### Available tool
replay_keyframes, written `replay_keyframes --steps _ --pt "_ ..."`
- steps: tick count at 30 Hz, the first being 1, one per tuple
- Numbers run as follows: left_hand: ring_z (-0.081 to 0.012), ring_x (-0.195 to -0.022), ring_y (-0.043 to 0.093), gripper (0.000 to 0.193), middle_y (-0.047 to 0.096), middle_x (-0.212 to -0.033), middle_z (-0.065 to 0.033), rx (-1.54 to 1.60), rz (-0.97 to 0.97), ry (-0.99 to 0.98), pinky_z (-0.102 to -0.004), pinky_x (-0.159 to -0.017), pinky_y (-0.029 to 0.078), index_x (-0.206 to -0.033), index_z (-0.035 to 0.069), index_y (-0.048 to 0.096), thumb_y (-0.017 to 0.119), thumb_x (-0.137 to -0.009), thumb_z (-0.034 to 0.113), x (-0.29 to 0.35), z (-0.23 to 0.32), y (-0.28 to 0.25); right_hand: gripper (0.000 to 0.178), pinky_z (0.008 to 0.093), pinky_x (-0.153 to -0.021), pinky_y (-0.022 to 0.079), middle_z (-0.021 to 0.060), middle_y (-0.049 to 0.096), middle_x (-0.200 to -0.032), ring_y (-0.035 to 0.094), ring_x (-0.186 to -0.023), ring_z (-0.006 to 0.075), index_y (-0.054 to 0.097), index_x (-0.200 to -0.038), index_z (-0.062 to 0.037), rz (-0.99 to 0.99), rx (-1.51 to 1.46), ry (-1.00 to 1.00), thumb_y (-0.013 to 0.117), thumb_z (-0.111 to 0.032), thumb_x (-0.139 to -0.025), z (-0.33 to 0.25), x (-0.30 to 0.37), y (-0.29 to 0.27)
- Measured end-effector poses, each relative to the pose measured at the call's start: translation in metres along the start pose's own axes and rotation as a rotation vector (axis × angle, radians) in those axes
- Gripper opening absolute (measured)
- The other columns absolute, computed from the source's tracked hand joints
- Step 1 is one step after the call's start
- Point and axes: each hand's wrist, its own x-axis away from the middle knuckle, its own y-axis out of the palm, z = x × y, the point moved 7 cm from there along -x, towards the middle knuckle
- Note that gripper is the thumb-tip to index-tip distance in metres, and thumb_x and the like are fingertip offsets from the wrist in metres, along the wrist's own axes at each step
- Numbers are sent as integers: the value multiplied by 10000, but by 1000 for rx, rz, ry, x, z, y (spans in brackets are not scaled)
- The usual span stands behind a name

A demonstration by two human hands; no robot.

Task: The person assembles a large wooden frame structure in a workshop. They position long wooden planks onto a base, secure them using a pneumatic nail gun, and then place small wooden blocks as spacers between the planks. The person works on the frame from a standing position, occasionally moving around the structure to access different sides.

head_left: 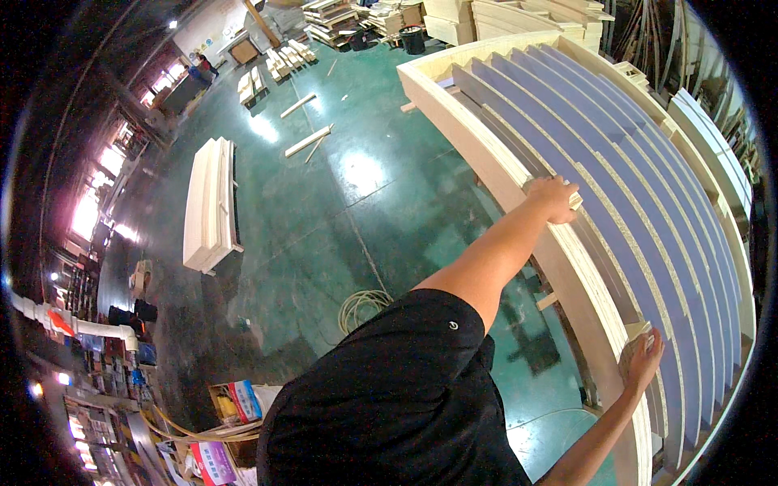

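Observation:
A large curved frame of pale wood (486, 154) stands on the right, filled with several blue-faced chipboard slats (616, 186) set on edge. My left hand (555, 198) reaches out over the frame's near rail and is closed on a small pale wooden piece (576, 199) at the top edge of a slat. Lower down, my right hand (644, 360) grips a pale wooden block (636, 330) between the rail and a slat, fingers lying along it. My black shirt fills the bottom middle.
The green floor (340, 211) holds a stack of pale boards (209, 202), loose wood strips (308, 142) and a coiled hose (365, 306). Timber piles (340, 20) stand at the back. A white pipe (73, 324) and boxes (235, 401) sit at lower left.

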Motion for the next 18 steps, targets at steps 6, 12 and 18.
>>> replay_keyframes --steps 6,12,18 --pt "-383 -1376 530 822 502 -1520 -191 8 -18 23 -536 -1106 448 -1587 242 408 682 -881 561 -4 2 3 497 458 -1068 452 214 564 -1411 560 -1298 398 506 -1457 -54 228 -16 -163 606 -299 -1037 32 -5 5" --pt "-384 -1360 546 806 499 -1529 -193 14 -29 7 -528 -1106 452 -1578 229 422 675 -884 551 3 2 -4 480 464 -1073 445 219 576 -1400 564 -1292 425 497 -1409 -28 130 -71 -105 575 -339 -1052 23 -3 5" --pt "-348 -1319 583 757 545 -1454 -198 -25 72 44 -489 -1066 479 -1518 193 470 680 -883 549 -4 -2 3 431 484 -985 466 223 595 -1296 607 -1164 433 498 -1346 -55 226 -94 -182 577 -355 -1046 28 -5 8"
